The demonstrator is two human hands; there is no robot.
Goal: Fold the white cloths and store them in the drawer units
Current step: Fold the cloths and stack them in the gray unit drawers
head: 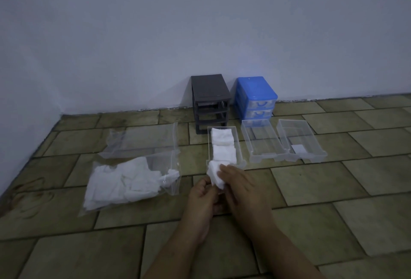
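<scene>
We hold a folded white cloth (215, 177) just at the near end of the clear drawer (241, 163), which already carries two folded cloths. Our left hand (203, 198) pinches its lower edge; our right hand (241, 187) lays fingers over it. Next, we judge, it goes into the drawer's near gap.

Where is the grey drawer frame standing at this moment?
In the head view the grey drawer frame stands against the wall at centre, just left of the blue drawer unit and behind the clear drawer holding folded cloths.
</scene>
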